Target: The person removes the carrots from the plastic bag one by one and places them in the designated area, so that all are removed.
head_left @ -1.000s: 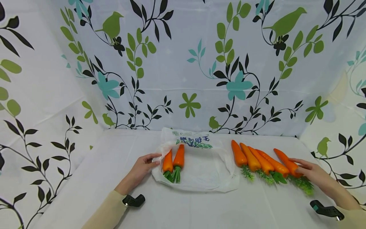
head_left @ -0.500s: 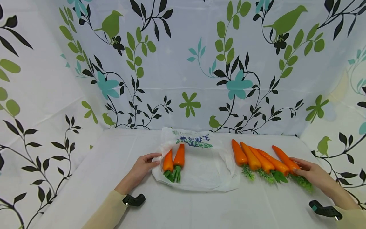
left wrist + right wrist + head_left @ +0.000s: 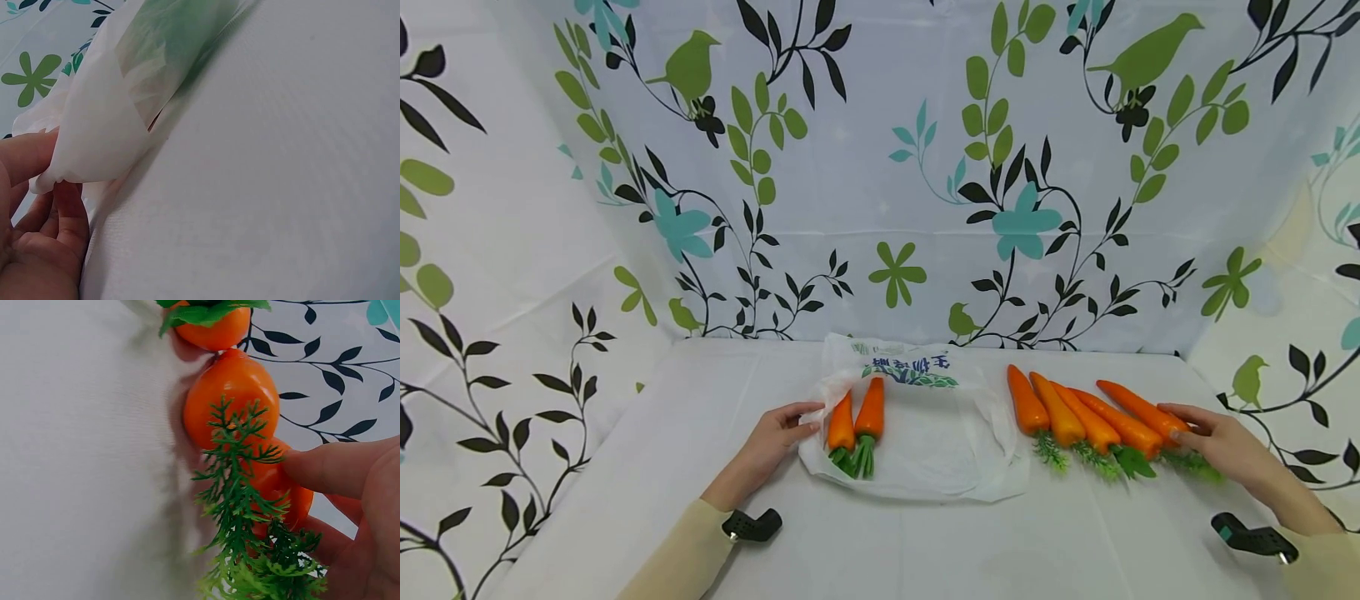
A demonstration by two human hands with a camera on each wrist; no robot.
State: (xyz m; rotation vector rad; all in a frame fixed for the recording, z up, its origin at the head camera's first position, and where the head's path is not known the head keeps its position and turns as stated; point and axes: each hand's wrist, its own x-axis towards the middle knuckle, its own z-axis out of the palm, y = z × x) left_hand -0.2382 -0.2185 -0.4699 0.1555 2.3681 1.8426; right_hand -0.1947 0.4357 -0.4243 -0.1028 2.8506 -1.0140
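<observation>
At the left, my left hand [image 3: 773, 442] pinches the edge of a thin white plastic bag [image 3: 940, 446] between thumb and fingers. In the left wrist view, the bag's rim [image 3: 94, 144] is bunched in that grip. Two orange carrots with green stems, one of them a toy-like carrot [image 3: 870, 408], lie at the bag's left side. My right hand [image 3: 1221, 442] grips the rightmost carrot [image 3: 1138, 406] near its leafy end. In the right wrist view, thumb and fingers hold that carrot [image 3: 281, 487] behind green sprigs [image 3: 240, 481]; it touches or nearly touches its neighbour.
Several more carrots [image 3: 1063, 412] lie slanted in a row right of the bag, leafy ends toward me. A white cloth [image 3: 865, 550] covers the table. Behind stands a hanging cloth [image 3: 820, 217] with leaf and bird prints.
The rightmost carrot's tip has swung left, closer to the row, with my right hand shifting slightly along with it. My left hand and the bag stay as they were.
</observation>
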